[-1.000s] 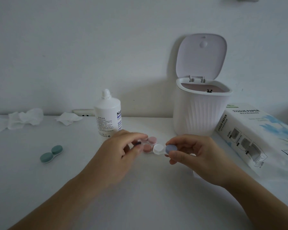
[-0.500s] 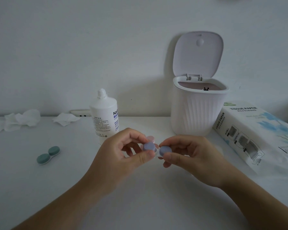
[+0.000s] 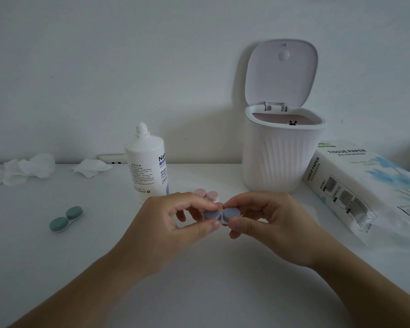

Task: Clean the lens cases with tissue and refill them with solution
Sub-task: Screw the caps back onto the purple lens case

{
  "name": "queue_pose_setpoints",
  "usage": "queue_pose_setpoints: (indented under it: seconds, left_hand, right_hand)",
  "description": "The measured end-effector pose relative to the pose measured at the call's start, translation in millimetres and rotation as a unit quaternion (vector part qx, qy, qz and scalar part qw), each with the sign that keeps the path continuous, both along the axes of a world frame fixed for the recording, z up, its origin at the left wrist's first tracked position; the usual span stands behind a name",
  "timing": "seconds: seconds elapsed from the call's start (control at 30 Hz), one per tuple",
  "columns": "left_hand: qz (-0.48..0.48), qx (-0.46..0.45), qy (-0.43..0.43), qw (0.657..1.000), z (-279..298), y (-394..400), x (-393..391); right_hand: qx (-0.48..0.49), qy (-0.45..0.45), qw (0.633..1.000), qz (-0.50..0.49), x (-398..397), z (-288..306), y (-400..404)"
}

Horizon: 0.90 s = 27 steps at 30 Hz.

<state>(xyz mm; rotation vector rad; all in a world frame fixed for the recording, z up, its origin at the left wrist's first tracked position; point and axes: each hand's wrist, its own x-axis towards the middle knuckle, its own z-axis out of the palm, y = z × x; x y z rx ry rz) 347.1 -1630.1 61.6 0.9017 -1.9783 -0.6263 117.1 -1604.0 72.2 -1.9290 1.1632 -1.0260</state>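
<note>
Hands: The left hand (image 3: 175, 221) and the right hand (image 3: 268, 223) meet above the middle of the white table (image 3: 199, 280), each pinching one end of a purple lens case (image 3: 221, 214).
Grip, left: Thumb and fingertips are curled round the left purple cap, holding it narrowly.
Grip, right: Thumb and forefinger close on the right purple cap in the same tight pinch.
Case axis: The purple lens case lies with its long axis running left to right between the two hands, its two round caps side by side and tilted up toward the camera.
Pink case: A pink lens case (image 3: 207, 195) sits on the table just behind the fingers, partly hidden by them; its long axis runs left to right.
Green case: A green lens case (image 3: 66, 219) lies well apart at the left, both caps on, its long axis slanting from near left to far right.
Solution: The solution bottle (image 3: 147, 166) stands upright behind the left hand, nozzle up.
Tissue: Crumpled tissues (image 3: 29, 170) lie at the far left by the wall; a tissue pack (image 3: 365, 188) lies at the right.
Bin: A white ribbed bin (image 3: 282, 152) stands beside the pack, lid raised.
Change: One second ago the left purple cap was off, a white well open between the hands; half a second ago and now both caps face the camera.
</note>
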Motion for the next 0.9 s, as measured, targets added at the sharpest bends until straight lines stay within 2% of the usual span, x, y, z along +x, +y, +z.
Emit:
queue_pose_setpoints:
  seconds: [0.17,0.3,0.47,0.57,0.7,0.8,0.9]
  left_hand:
    - [-0.018,0.012,0.04,0.999,2.8,-0.4,-2.0]
    - [-0.027,0.021,0.017,0.999,4.0,0.9,-0.5]
    - [-0.049,0.073,0.021,0.996,1.6,2.5,-0.6]
    - [-0.029,0.079,0.043,0.996,-0.1,3.4,-2.6]
    - [0.012,0.043,0.054,0.998,0.4,3.4,-3.5]
    - [0.008,0.033,0.037,0.999,1.2,4.2,-4.2]
    - [-0.015,0.07,0.034,0.997,3.3,4.2,-1.9]
  right_hand:
    - [0.002,-0.015,1.0,-0.005,0.1,0.0,-0.7]
    - [0.003,-0.018,1.0,-0.011,-1.1,0.1,-2.0]
    - [0.0,-0.02,1.0,-0.004,-0.7,0.3,-1.6]
    - [-0.003,-0.014,1.0,0.004,-0.5,0.3,-1.2]
    - [-0.005,-0.007,1.0,0.006,0.3,1.3,-0.6]
    - [-0.004,-0.004,1.0,0.001,-0.4,1.0,-1.0]
    - [-0.004,-0.001,1.0,0.0,-0.5,1.4,-0.9]
